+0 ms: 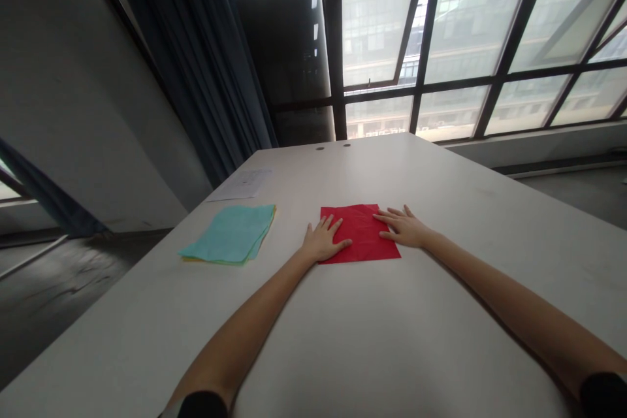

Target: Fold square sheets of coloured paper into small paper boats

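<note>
A red sheet of paper [360, 230], roughly square with faint creases, lies flat on the white table. My left hand [323, 240] rests on its left side, palm down with the fingers spread. On the right edge lies my right hand [402, 227], also flat, its fingertips and thumb touching the red sheet. Neither hand grips anything. To the left of my left hand is a stack of coloured sheets [230, 235], light blue-green on top with yellow showing at the edges.
The long white table [343, 353] reaches away toward the windows [455, 26]. A printed white page [243, 184] lies at its left edge, behind the coloured stack. Two round holes [320, 148] sit near the far end. A dark blue curtain [196, 59] hangs beyond the left side.
</note>
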The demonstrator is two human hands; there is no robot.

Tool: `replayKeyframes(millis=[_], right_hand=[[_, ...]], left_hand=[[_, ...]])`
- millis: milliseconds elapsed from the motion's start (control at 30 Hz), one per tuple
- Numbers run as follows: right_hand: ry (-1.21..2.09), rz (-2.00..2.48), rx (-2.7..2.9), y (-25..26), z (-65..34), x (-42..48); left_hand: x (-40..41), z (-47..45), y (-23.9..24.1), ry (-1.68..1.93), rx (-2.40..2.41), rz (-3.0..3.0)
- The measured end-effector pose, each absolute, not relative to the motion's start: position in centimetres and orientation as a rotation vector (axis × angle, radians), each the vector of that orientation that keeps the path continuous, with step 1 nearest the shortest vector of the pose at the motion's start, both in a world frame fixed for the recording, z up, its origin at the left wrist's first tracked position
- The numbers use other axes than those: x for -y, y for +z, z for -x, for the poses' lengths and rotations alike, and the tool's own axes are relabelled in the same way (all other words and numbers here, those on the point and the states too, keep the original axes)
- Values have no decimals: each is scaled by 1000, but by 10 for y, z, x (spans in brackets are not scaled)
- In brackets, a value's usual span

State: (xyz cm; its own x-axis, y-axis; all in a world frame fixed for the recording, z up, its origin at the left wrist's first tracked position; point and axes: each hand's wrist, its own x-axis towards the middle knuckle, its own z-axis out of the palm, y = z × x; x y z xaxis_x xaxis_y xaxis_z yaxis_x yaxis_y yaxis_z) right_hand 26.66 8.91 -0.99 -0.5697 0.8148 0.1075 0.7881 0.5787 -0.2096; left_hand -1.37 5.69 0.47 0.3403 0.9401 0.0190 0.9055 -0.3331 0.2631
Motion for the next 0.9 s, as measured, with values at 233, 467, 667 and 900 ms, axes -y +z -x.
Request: replayKeyframes(millis=[233, 467, 667, 900], right_hand=[[205, 1462, 2593, -13, -266, -92], [251, 1497, 2561, -16, -265, -97], [171, 1580, 2435, -21, -266, -100], [84, 1609, 2365, -30, -271, -109]], left_hand=[[-69, 33, 4, 175, -1731, -2388], [-73, 36, -4, 163, -1766, -2405], [-76, 38, -10, 306, -1900, -2293], [-81, 40, -14, 343, -1909, -2299]])
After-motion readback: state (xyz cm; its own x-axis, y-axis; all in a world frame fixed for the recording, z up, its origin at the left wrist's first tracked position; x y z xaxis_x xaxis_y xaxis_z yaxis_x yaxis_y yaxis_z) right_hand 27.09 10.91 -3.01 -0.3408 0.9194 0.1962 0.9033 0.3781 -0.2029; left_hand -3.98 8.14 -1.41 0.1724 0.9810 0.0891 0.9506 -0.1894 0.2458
